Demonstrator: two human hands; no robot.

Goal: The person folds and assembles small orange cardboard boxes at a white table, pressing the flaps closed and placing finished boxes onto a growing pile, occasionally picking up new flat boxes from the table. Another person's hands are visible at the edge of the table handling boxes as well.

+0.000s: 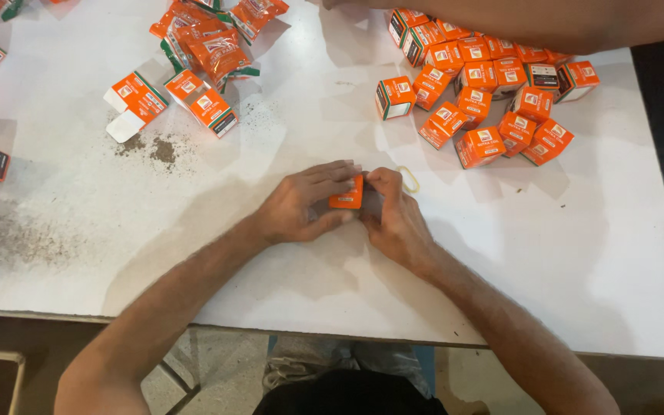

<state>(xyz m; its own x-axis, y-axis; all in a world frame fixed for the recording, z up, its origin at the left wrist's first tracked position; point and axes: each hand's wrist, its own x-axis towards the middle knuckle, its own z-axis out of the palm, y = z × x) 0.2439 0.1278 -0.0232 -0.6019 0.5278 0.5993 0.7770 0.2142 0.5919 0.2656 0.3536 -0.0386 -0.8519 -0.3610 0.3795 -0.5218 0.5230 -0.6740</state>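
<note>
Orange cardboard shows between the fingertips: a small orange box (346,195) sits pinched at the middle of the white table (593,253), just off the near edge. The left hand (301,204) wraps it from the side, fingers laid over the top and thumb tucked underneath, closed on the box. The right hand (393,211) meets it from the other side, thumb and forefinger narrowed onto the box's end, where a flap seems to be; whether that flap is open or tucked in I cannot tell. Just beyond the right fingertips a yellow rubber band (409,179) lies flat on the table, close to the hand but not held. To work the box well from this grip, it looks best to keep the left hand steady as a clamp and let only the right fingertips move, pressing squarely so the thin card does not buckle. Farther out to the right, a heap of matching orange boxes (486,92) lies near the far edge, with another person's arm (547,19) stretched above it. To the left are orange sachets (209,38), a few loose boxes (194,100), and spilled brown powder (155,147).
</note>
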